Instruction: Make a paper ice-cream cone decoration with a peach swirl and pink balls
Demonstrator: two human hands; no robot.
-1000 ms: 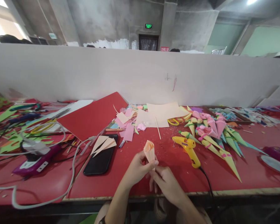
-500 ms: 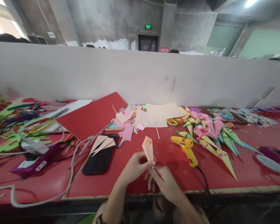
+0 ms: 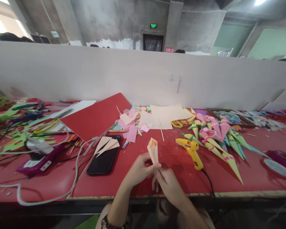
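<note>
A peach paper cone (image 3: 153,152), with layered curls inside its wide mouth, stands upright between my hands. My left hand (image 3: 144,170) is closed around its lower part, thumb across the front. Just below, my right hand (image 3: 168,183) is closed at the narrow tip, its thumb and forefinger pinching there; its other fingers are partly hidden underneath. To the left, folded peach paper pieces (image 3: 107,145) lie on a black phone (image 3: 102,162). A yellow hot glue gun (image 3: 192,152) rests to the right of my hands.
Pink and yellow paper cones (image 3: 214,136) are heaped at the right. Peach sheets (image 3: 166,116), a thin stick (image 3: 161,129), paper scraps (image 3: 131,133) and red card (image 3: 97,117) lie toward the white partition (image 3: 133,76). A purple power strip (image 3: 40,162) with white cable sits left.
The view has shifted slightly. My hands still hold the paper cone in nearly the same place, with its mouth turned a little more toward me.
</note>
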